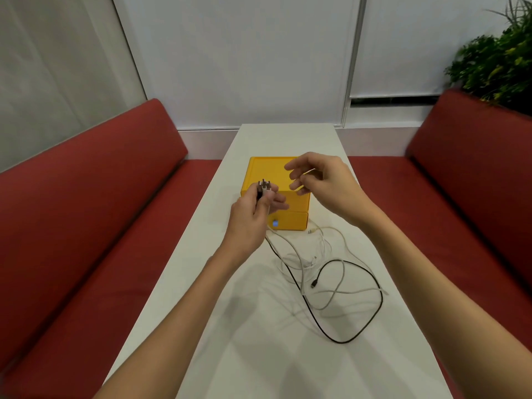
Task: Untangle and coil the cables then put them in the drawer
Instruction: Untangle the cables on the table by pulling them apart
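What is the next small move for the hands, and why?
Probably the right hand should come down and take the black cable just below the left hand, to draw it free. The left hand grips the plugs together, the right holds nothing, and the black cable crosses the white cables on the table.

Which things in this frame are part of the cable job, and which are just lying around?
Job:
- plug ends, in the left hand's grip
- right hand, holding nothing
- black cable and white cables, tangled on the table
- yellow box, its drawer closed

Lying about:
- table
- red benches
- plant
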A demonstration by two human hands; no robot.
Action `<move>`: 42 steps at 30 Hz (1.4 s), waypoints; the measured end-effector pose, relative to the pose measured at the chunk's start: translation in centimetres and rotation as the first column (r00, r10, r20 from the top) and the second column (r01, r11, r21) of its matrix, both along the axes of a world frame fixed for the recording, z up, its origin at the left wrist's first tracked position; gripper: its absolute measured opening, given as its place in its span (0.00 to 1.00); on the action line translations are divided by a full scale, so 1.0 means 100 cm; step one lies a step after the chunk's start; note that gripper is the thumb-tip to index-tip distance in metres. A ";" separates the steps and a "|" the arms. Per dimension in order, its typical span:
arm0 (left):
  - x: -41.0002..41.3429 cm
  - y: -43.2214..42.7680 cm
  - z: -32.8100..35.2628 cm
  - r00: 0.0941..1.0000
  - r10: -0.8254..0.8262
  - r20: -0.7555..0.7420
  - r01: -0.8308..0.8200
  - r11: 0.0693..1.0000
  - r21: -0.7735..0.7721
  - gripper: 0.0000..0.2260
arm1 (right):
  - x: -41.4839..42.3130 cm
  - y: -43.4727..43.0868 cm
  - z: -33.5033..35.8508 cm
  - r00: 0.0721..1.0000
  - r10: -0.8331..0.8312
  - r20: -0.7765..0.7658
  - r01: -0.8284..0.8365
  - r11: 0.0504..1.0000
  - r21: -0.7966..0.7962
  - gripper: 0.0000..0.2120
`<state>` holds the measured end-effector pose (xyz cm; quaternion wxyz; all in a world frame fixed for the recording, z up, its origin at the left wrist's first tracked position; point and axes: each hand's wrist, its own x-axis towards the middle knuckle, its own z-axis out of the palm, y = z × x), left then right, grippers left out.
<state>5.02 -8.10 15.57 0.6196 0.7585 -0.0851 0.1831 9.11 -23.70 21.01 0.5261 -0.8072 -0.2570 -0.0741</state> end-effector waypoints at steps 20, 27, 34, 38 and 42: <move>-0.021 0.045 0.007 0.977 0.153 -0.150 -0.189 0.946 -0.264 0.10 | 0.029 -0.051 -0.062 0.989 -0.138 -0.050 0.076 0.777 -0.625 0.05; -0.030 0.046 0.010 0.981 0.155 -0.121 -0.167 0.981 -0.096 0.11 | 0.039 -0.059 -0.079 0.974 -0.171 0.151 0.227 0.666 -0.710 0.05; -0.024 0.072 0.002 0.947 0.290 -0.138 -0.304 0.948 -0.092 0.10 | 0.050 -0.091 -0.097 0.923 -0.380 0.058 0.331 0.710 -0.622 0.07; -0.025 0.079 -0.008 0.936 0.305 -0.174 -0.321 0.944 -0.072 0.10 | 0.046 -0.105 -0.098 0.851 -0.506 -0.139 0.429 0.824 -0.370 0.09; -0.025 0.074 -0.014 0.934 0.298 -0.198 -0.308 0.951 -0.025 0.10 | 0.051 -0.104 -0.091 0.769 -0.465 -0.439 0.525 0.851 0.018 0.09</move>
